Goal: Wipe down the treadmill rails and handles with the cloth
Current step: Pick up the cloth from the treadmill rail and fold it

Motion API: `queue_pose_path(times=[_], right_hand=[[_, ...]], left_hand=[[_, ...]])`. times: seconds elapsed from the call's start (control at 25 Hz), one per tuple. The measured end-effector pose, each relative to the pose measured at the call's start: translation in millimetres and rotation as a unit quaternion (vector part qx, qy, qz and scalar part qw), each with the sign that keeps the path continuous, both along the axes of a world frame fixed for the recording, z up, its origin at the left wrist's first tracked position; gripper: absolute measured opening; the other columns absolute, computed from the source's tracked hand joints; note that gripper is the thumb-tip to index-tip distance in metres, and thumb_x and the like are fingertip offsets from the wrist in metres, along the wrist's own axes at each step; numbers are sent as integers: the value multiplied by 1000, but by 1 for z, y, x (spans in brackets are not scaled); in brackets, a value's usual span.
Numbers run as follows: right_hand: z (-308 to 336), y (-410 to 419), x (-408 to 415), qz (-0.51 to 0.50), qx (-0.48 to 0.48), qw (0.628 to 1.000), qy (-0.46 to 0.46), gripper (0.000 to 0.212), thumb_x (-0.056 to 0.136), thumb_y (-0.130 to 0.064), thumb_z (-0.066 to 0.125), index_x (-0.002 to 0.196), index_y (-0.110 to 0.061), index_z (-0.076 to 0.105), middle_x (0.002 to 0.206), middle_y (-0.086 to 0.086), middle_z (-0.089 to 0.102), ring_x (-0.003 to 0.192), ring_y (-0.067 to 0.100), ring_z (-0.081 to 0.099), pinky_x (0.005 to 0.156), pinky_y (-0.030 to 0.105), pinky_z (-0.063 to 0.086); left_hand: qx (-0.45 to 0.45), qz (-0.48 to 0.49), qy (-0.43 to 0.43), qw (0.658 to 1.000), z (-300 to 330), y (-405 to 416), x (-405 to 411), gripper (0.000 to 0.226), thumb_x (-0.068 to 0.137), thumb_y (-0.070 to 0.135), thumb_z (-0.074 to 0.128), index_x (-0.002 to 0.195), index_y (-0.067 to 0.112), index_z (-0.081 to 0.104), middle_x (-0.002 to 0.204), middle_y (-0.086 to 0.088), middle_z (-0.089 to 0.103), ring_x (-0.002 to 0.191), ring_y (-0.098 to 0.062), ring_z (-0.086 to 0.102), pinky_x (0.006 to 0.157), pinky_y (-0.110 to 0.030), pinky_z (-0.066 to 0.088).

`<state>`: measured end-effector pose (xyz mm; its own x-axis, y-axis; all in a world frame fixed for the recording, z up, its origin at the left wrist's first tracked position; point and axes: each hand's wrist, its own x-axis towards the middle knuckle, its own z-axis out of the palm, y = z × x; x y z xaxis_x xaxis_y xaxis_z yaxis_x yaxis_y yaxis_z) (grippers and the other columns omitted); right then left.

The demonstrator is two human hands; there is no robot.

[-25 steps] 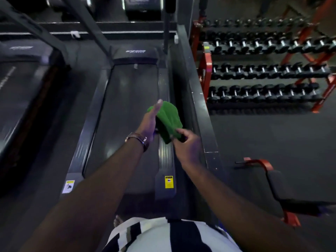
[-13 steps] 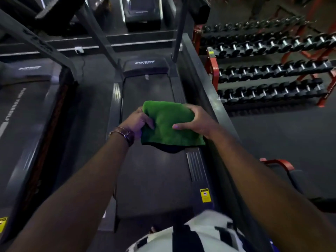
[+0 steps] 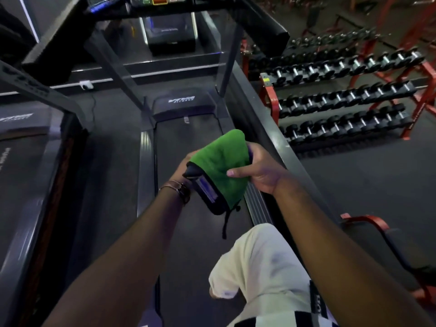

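Green cloth (image 3: 221, 161), just one, gripped by left hand (image 3: 186, 165) and right hand (image 3: 257, 171).

Both hands hold a green cloth (image 3: 221, 161) above the treadmill (image 3: 195, 147) belt. The right hand (image 3: 257, 171) grips the cloth's right side, thumb laid across the green face and fingers curled behind. The left hand (image 3: 186, 166) is mostly hidden behind the cloth's left edge, a bracelet (image 3: 179, 188) on its wrist. A dark underside with a shiny strip shows along the cloth's lower left, and a dark cord (image 3: 227, 220) hangs from its bottom corner. A knee in pale trousers (image 3: 257, 258) is raised over the belt. The right side rail (image 3: 257, 206) runs just beneath the cloth. A console (image 3: 162, 1) sits at the top edge. Red racks of dumbbells (image 3: 342, 102) stand to the right.
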<state>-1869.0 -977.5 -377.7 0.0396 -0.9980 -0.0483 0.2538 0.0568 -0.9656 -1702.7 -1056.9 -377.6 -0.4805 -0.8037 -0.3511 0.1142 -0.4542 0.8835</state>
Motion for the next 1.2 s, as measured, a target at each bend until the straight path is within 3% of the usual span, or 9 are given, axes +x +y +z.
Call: queue_pose_path(times=[0.12, 0.28, 0.4, 0.52, 0.76, 0.84, 0.96, 1.08, 1.2], right_hand=[[10, -77, -10, -143, 10, 986, 85, 54, 61, 6, 87, 109, -2, 64, 102, 10, 74, 96, 22, 72, 82, 38, 58], [56, -145, -29, -284, 59, 941, 176, 50, 58, -16, 96, 99, -11, 70, 92, 2, 76, 84, 13, 73, 72, 32, 60], [107, -177, -39, -331, 82, 919, 201, 48, 53, -30, 96, 91, -14, 71, 85, -1, 75, 78, 13, 73, 69, 37, 62], [160, -197, -46, -334, 75, 923, 177, 42, 61, -21, 93, 95, -12, 71, 87, 1, 76, 81, 14, 73, 72, 37, 62], [195, -243, -49, -418, 83, 893, 143, 76, 50, -34, 94, 115, -21, 58, 114, 5, 64, 102, 17, 66, 87, 37, 57], [192, -265, -50, -448, 103, 888, 9, 90, 48, -28, 95, 125, -16, 50, 122, 10, 61, 107, 21, 65, 91, 37, 56], [195, -291, -54, -398, 70, 901, -156, 56, 61, -7, 83, 114, -4, 64, 105, 14, 73, 93, 23, 71, 83, 35, 58], [193, -316, -63, -443, 80, 872, -192, 41, 65, 7, 79, 105, 5, 68, 97, 20, 74, 89, 32, 71, 79, 37, 59], [178, -345, -79, -555, 127, 799, -193, 41, 70, 8, 79, 108, 5, 66, 101, 22, 73, 96, 41, 70, 83, 49, 59]], left_hand=[[125, 27, 57, 990, 5, -59, -26, 58, 103, 36, 28, 82, -1, 66, 75, -19, 70, 76, -27, 65, 95, -38, 46], [142, -11, 169, 975, 51, -114, -52, 94, 70, 80, 48, 129, 8, 59, 131, -19, 59, 121, -35, 57, 95, -52, 47], [65, -34, 117, 990, 101, -133, -64, 73, 70, 37, 83, 130, 6, 56, 128, -19, 62, 116, -35, 60, 87, -44, 54], [29, 15, 58, 998, 152, -161, -77, 43, 80, 2, 70, 122, -1, 62, 118, -24, 65, 109, -40, 63, 86, -45, 55], [148, 47, 99, 983, 203, -225, -95, 49, 83, 21, 67, 125, -1, 60, 125, -27, 61, 115, -42, 59, 103, -58, 42], [190, 23, 133, 973, 205, -247, -107, 43, 89, 24, 57, 125, 0, 60, 125, -24, 61, 114, -39, 60, 102, -53, 44], [237, -53, 152, 958, 201, -278, -130, 41, 96, 30, 49, 119, 0, 63, 122, -22, 64, 107, -34, 65, 90, -44, 54], [245, -131, 106, 955, 193, -325, -155, 42, 94, 32, 52, 115, -3, 64, 121, -24, 64, 105, -35, 65, 90, -47, 53], [57, -115, -45, 991, 170, -367, -182, 35, 82, 23, 75, 106, -2, 67, 105, -21, 70, 93, -29, 69, 82, -39, 57]])
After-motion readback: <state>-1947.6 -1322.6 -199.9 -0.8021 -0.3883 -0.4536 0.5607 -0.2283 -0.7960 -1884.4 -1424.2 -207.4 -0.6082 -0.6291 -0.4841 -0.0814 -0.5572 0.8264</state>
